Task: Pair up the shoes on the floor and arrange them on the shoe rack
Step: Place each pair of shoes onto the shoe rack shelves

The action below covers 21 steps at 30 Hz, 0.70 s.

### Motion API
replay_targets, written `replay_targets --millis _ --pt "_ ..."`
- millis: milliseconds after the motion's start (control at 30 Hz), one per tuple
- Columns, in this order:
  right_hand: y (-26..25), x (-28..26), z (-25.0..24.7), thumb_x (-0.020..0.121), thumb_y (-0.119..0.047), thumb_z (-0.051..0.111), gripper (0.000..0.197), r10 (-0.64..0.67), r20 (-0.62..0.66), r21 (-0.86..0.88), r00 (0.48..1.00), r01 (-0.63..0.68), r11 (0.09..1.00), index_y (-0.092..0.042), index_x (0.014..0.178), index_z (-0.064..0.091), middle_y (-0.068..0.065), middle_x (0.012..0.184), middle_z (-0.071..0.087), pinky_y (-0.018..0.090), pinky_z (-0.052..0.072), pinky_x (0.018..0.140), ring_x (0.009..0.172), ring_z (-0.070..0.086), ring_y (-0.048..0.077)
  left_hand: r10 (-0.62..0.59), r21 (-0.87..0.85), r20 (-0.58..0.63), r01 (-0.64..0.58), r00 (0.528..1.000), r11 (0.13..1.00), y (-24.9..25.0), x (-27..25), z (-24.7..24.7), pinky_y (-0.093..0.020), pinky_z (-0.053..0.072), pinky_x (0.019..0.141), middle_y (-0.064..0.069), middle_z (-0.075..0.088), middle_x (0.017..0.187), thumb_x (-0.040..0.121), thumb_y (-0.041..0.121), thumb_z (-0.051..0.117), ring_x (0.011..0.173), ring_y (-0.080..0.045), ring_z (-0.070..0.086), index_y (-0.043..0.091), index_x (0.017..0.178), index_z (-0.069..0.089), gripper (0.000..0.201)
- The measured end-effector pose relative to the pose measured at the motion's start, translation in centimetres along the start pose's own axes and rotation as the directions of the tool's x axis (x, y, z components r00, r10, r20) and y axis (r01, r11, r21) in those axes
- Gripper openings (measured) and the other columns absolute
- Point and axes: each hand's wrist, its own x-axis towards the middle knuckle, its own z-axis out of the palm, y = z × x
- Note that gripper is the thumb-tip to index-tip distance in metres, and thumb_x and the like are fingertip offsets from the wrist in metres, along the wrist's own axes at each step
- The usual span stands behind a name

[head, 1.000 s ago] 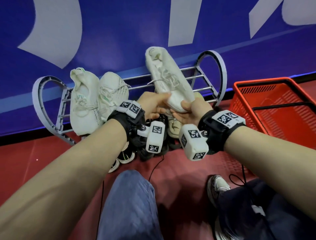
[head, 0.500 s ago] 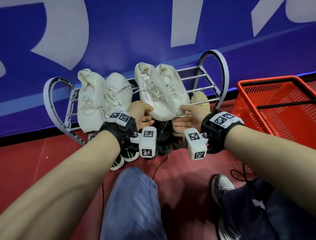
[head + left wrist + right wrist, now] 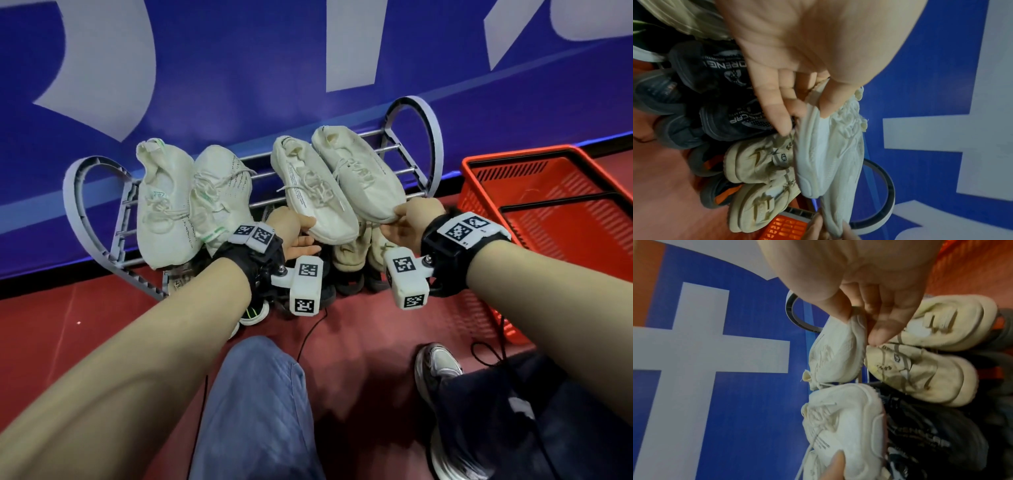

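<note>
A grey shoe rack stands against the blue wall. Its top shelf carries one white pair at the left and a second white pair at the right. My left hand pinches the toe of that pair's left shoe, thumb on top and fingers under the sole. My right hand pinches the toe of its right shoe, also seen in the right wrist view. Both shoes lie side by side on the bars, heels toward the wall.
The lower shelf holds beige shoes and black shoes, partly hidden by my hands. More dark shoes with orange soles sit lower. A red basket stands right of the rack. My knees and one foot rest on the red floor.
A second ago both hands held the white shoe bunched together over the rack's right end. The two shoes now lie side by side on the top shelf, and my hands have spread apart.
</note>
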Motion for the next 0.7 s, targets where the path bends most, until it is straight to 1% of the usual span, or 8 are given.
replay_targets --millis 67,133,233,333,433,567,633,700 --pt "0.5 0.0 -0.5 0.099 -0.011 0.046 0.017 -0.050 0.053 0.013 0.997 0.049 0.999 -0.002 0.085 0.050 0.012 0.069 0.056 0.037 0.053 0.067 0.063 0.059 0.022 0.012 0.134 -0.009 -0.011 1.000 0.991 0.4 0.0 0.6 -0.029 0.054 0.059 -0.004 0.051 0.078 0.095 0.010 0.058 0.060 -0.014 0.048 0.009 0.083 0.052 0.013" --pt "0.9 0.2 -0.9 0.096 -0.022 0.051 0.018 -0.078 0.084 0.076 0.993 0.072 0.995 -0.005 0.100 0.052 0.014 0.073 0.060 0.046 0.056 0.077 0.071 0.066 0.027 0.065 0.408 -0.025 -0.049 0.998 0.912 0.9 0.1 0.2 -0.019 0.046 0.040 -0.002 0.056 0.070 0.093 0.021 0.063 0.049 -0.010 0.046 0.008 0.079 0.056 0.020" --pt "1.4 1.1 -0.5 0.089 -0.040 0.055 0.040 -0.069 0.105 0.051 0.992 0.064 0.997 -0.009 0.115 0.052 0.022 0.101 0.064 0.055 0.052 0.089 0.096 0.067 0.037 0.178 0.781 0.095 -0.184 0.979 0.596 2.6 0.3 -0.5 -0.013 0.033 0.032 -0.002 0.056 0.052 0.092 0.029 0.062 0.031 -0.007 0.046 0.007 0.069 0.057 0.032" --pt "2.2 3.3 1.4 0.073 -0.040 0.060 0.041 -0.071 0.187 -0.021 0.980 0.077 0.997 -0.015 0.104 0.057 0.020 0.130 0.058 0.056 0.051 0.094 0.111 0.062 0.037 0.399 0.969 0.167 -0.226 0.902 0.103 5.2 0.1 -0.4 -0.025 0.041 0.054 -0.005 0.061 0.070 0.086 0.039 0.062 0.070 -0.021 0.064 0.009 0.078 0.061 0.031" --pt "2.3 -0.8 3.5 0.088 -0.022 0.057 0.022 -0.061 0.220 0.027 0.973 0.056 0.998 -0.001 0.091 0.055 0.020 0.094 0.061 0.057 0.045 0.099 0.092 0.064 0.037 0.521 0.937 0.335 -0.334 0.785 -0.099 7.1 1.0 0.7 -0.036 0.047 0.069 -0.003 0.060 0.098 0.077 0.033 0.067 0.091 -0.026 0.059 0.020 0.095 0.057 0.025" --pt "2.3 -2.8 5.5 0.081 -0.028 0.060 0.054 -0.064 0.312 -0.209 0.948 0.134 0.969 0.002 0.124 0.050 0.022 0.122 0.061 0.053 0.050 0.094 0.104 0.063 0.040 0.444 0.805 0.564 -0.342 0.696 -0.485 8.5 2.9 2.5 -0.050 0.043 0.096 -0.004 0.029 0.150 0.063 0.024 0.085 0.128 -0.032 0.042 0.030 0.139 0.036 0.091" --pt "2.0 -3.3 5.5 0.088 -0.027 0.056 0.032 -0.116 0.340 -0.452 0.933 0.270 0.850 -0.003 0.109 0.054 0.021 0.094 0.063 0.037 0.054 0.070 0.076 0.063 0.036 0.386 0.735 0.607 -0.305 0.695 -0.606 9.2 4.0 2.9 -0.052 0.034 0.103 -0.002 0.014 0.160 0.061 0.023 0.085 0.142 -0.029 0.026 0.034 0.147 0.026 0.105" --pt "1.3 -3.8 4.4 0.088 -0.031 0.056 0.020 -0.350 0.341 -0.791 0.873 0.467 0.395 -0.011 0.085 0.055 0.010 0.075 0.056 0.028 0.043 0.059 0.065 0.052 0.027 0.361 0.696 0.617 -0.271 0.699 -0.665 9.7 4.8 3.2 -0.052 0.030 0.106 -0.001 0.009 0.162 0.066 0.022 0.082 0.146 -0.028 0.018 0.035 0.148 0.023 0.101"
